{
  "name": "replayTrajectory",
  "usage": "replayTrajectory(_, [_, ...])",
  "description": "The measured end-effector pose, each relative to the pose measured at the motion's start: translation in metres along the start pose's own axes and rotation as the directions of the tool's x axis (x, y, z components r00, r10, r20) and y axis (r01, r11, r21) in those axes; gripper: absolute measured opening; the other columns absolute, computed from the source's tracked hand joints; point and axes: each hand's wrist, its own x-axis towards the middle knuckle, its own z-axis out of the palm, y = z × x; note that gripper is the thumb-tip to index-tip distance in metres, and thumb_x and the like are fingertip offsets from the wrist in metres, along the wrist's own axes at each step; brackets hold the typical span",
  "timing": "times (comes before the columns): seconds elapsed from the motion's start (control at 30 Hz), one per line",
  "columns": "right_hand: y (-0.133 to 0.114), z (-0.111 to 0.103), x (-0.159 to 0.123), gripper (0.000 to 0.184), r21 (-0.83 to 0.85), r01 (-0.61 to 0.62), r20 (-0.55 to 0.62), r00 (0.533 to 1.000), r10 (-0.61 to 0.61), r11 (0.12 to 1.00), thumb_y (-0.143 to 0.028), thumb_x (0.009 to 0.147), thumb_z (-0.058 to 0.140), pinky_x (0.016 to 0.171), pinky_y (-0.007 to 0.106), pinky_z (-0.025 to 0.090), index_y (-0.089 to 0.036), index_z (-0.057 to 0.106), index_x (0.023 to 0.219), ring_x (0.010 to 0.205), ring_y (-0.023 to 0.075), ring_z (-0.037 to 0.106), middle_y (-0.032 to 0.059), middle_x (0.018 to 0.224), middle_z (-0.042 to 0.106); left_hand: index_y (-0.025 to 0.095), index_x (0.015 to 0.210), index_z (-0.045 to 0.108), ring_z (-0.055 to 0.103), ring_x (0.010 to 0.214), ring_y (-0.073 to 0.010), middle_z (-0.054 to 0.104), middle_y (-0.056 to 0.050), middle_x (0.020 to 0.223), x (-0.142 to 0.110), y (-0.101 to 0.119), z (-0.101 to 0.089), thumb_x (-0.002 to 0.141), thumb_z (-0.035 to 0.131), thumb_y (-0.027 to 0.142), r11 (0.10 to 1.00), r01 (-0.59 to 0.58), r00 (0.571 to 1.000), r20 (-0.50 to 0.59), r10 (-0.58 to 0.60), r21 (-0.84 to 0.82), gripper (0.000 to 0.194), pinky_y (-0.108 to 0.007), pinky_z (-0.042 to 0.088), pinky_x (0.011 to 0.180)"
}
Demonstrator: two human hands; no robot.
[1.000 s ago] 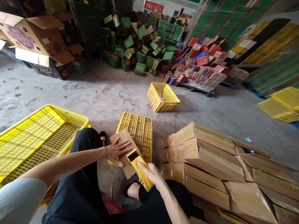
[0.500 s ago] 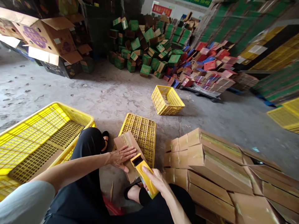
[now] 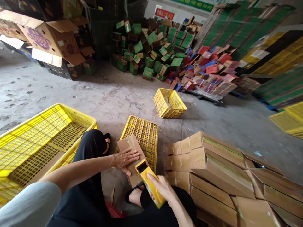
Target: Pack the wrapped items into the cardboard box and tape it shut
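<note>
My left hand (image 3: pixel 126 160) lies flat on a small brown cardboard box (image 3: pixel 130 143), fingers stretched out. The box sits slanted on an upturned yellow plastic crate (image 3: pixel 149 134), and a shiny strip like clear tape shows on its top. Wrapped in my right hand (image 3: pixel 161 187) is a yellow hand-held tool (image 3: pixel 151 184) with a dark opening at its front end; its exact kind is unclear. That front end is over the box's right edge, close to my left fingertips. Whether it touches the cardboard I cannot tell.
A large yellow crate (image 3: pixel 78 118) stands at left beside my knee, with cardboard inside. Stacked brown cartons (image 3: pixel 220 170) rise close on the right. Ahead is a smaller yellow crate (image 3: pixel 169 105). Green boxes (image 3: pixel 148 72) and red boxes (image 3: pixel 211 68) lie heaped farther back.
The yellow tool has shifted slightly right and down, with its front end turned a little. My left hand stays flat on the box. The view has tilted slightly.
</note>
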Motion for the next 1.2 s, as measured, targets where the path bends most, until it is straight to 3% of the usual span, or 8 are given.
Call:
replayTrajectory(0.27, [0.011, -0.002, -0.009, 0.055, 0.018, 0.031, 0.0, 1.0, -0.031, 0.999, -0.072, 0.094, 0.06, 0.047, 0.024, 0.055, -0.018, 0.065, 0.083, 0.046, 0.0193, 0.07, 0.0053, 0.055, 0.072, 0.022, 0.173, 0.016, 0.023, 0.161, -0.0454, 0.017, -0.022, 0.176, 0.003, 0.011, 0.008, 0.094, 0.05, 0.083, 0.992, -0.028, 0.997, -0.067, 0.036, 0.12, 0.105, -0.062, 0.018, 0.128])
replayTrajectory(0.47, [0.018, 0.0, -0.001, 0.061, 0.047, 0.026, 0.024, 0.999, -0.027, 0.999, -0.079, 0.088, 0.062, 0.045, 0.024, 0.053, -0.018, 0.065, 0.087, 0.045, 0.0192, 0.069, 0.0052, 0.055, 0.072, 0.007, 0.172, 0.012, 0.022, 0.162, -0.0422, 0.017, -0.026, 0.174, 0.006, 0.017, 0.014, 0.096, 0.048, 0.082, 0.993, -0.101, 0.993, -0.05, 0.104, 0.062, 0.113, -0.053, 0.021, 0.132])
replayTrajectory(0.57, [0.021, 0.0, -0.001, 0.064, 0.058, 0.033, 0.03, 0.999, -0.035, 0.998, -0.081, 0.086, 0.062, 0.045, 0.023, 0.052, -0.018, 0.066, 0.09, 0.045, 0.019, 0.07, 0.0045, 0.055, 0.072, 0.005, 0.171, 0.016, 0.023, 0.162, -0.0428, 0.016, -0.025, 0.175, 0.007, 0.017, 0.012, 0.099, 0.045, 0.08, 0.995, -0.1, 0.993, -0.055, 0.101, 0.024, 0.108, -0.052, 0.02, 0.133])
replayTrajectory(0.8, [0.021, 0.002, -0.006, 0.062, 0.059, 0.05, 0.032, 0.998, -0.052, 0.997, -0.079, 0.092, 0.055, 0.047, 0.023, 0.053, -0.018, 0.067, 0.09, 0.048, 0.0184, 0.07, 0.0043, 0.056, 0.071, 0.006, 0.169, 0.021, 0.027, 0.161, -0.0414, 0.024, -0.028, 0.173, 0.006, 0.014, 0.014, 0.099, 0.049, 0.078, 0.995, -0.099, 0.99, -0.1, 0.1, 0.015, 0.105, -0.052, 0.024, 0.131])
replayTrajectory(1.03, [0.024, -0.006, -0.019, 0.055, 0.003, -0.059, -0.009, 0.998, 0.059, 0.998, -0.071, 0.097, 0.055, 0.048, 0.024, 0.056, -0.017, 0.068, 0.095, 0.05, 0.0207, 0.073, 0.0051, 0.057, 0.073, 0.008, 0.17, 0.02, 0.028, 0.16, -0.0427, 0.024, -0.027, 0.173, 0.006, 0.017, 0.016, 0.094, 0.053, 0.083, 0.996, -0.088, 0.99, -0.107, 0.089, 0.014, 0.112, -0.055, 0.024, 0.131])
replayTrajectory(1.2, [0.021, -0.006, -0.024, 0.049, 0.01, -0.078, -0.019, 0.997, 0.079, 0.997, -0.064, 0.1, 0.056, 0.048, 0.023, 0.055, -0.018, 0.066, 0.089, 0.049, 0.0194, 0.073, 0.0044, 0.057, 0.072, 0.016, 0.171, 0.024, 0.023, 0.161, -0.0471, 0.017, -0.026, 0.175, 0.01, 0.025, 0.017, 0.092, 0.05, 0.087, 0.999, -0.044, 0.998, -0.031, 0.045, 0.031, 0.11, -0.063, 0.023, 0.128])
